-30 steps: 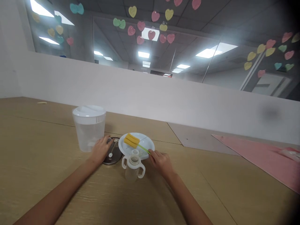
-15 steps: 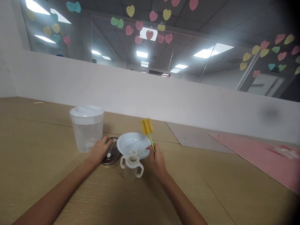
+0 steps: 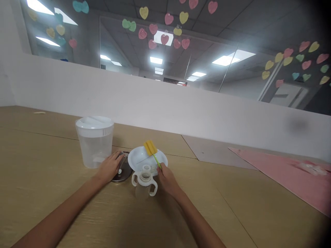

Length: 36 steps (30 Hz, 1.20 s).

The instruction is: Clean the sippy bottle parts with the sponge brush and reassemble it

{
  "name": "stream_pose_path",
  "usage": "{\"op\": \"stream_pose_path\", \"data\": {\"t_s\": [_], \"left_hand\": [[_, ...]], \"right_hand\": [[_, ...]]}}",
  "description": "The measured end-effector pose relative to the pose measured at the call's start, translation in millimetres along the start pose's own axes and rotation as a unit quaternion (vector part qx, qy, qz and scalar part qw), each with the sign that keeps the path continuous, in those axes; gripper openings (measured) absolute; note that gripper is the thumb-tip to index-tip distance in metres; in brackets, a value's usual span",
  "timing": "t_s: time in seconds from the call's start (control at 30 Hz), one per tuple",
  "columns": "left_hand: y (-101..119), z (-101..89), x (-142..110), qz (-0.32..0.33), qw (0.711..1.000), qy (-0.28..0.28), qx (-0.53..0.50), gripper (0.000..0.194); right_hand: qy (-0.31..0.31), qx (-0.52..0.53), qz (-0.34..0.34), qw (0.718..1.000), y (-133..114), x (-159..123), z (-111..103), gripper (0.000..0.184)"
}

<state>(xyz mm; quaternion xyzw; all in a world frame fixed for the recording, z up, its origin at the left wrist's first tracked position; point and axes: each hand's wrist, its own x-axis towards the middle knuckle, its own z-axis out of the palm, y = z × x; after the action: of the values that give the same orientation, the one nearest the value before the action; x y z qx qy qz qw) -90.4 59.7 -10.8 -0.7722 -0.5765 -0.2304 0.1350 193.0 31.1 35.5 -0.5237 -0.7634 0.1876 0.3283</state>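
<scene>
My right hand [image 3: 167, 177] is closed around the green handle of a yellow sponge brush [image 3: 150, 148], its head tilted to the left above a white bowl [image 3: 134, 160]. In front of the bowl stands a clear baby bottle [image 3: 142, 189] with a white two-handled collar and an uncovered mouth. Small clear parts [image 3: 146, 168] show at the bowl's near side, partly hidden by the bottle. My left hand [image 3: 110, 168] lies at the left edge of a round dark metal tray [image 3: 126, 172], fingers stretched over it. Its fingertips are by a thin straw with a white end [image 3: 119, 171].
A clear lidded plastic bucket [image 3: 94, 144] stands just behind my left hand. On the right lies a pink mat [image 3: 281, 175], with a grey panel [image 3: 207, 148] beside it. A white wall [image 3: 165, 103] with glass above closes off the table's far side.
The brush has moved left and down toward the bowl, and its head now leans further left. My right hand has shifted slightly left with it. My left hand stays at the tray.
</scene>
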Motion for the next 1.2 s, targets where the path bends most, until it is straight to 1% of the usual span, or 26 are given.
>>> {"op": "stream_pose_path", "data": {"t_s": [0.2, 0.4, 0.53, 0.63, 0.73, 0.77, 0.83, 0.9, 0.97, 1.13, 1.2], "left_hand": [[3, -0.6, -2, -0.007, 1.0, -0.002, -0.003, 0.04], [4, -3.7, -1, 0.002, 1.0, 0.013, -0.017, 0.041], [4, -7.2, -1, 0.004, 0.999, 0.026, -0.031, 0.046], [5, -10.3, 0, -0.003, 0.998, 0.039, -0.041, 0.047], [6, -12.3, 0, 0.001, 0.997, 0.054, -0.046, 0.045], [6, -12.6, 0, 0.002, 0.997, 0.056, -0.047, 0.044], [8, -13.0, 0, 0.007, 0.997, 0.058, -0.051, 0.043], [9, -13.2, 0, 0.011, 0.996, 0.061, -0.058, 0.043], [10, -13.3, 0, 0.013, 0.996, 0.065, -0.063, 0.043], [9, -11.8, 0, 0.017, 0.995, 0.067, -0.068, 0.041], [8, -10.8, 0, 0.02, 0.995, 0.071, -0.072, 0.041]], "right_hand": [[-0.029, 0.001, -0.012, 0.999, 1, 0, -2, 0.023], [-0.006, -0.03, -0.032, 0.999, 1, -1, -3, 0.026], [0.016, -0.102, -0.032, 0.994, -5, -2, -6, 0.029], [0.009, -0.187, 0.007, 0.982, -15, 4, -11, 0.03], [-0.007, -0.283, 0.071, 0.957, -28, 14, -13, 0.03], [-0.005, -0.307, 0.083, 0.948, -33, 17, -13, 0.03], [0.005, -0.332, 0.084, 0.939, -40, 23, -11, 0.03], [0.006, -0.334, 0.071, 0.94, -43, 30, -8, 0.029], [-0.007, -0.326, 0.059, 0.943, -42, 39, -6, 0.028], [-0.05, -0.31, 0.049, 0.948, -30, 62, 4, 0.02], [-0.064, -0.303, 0.043, 0.95, -26, 67, 9, 0.022]]}}
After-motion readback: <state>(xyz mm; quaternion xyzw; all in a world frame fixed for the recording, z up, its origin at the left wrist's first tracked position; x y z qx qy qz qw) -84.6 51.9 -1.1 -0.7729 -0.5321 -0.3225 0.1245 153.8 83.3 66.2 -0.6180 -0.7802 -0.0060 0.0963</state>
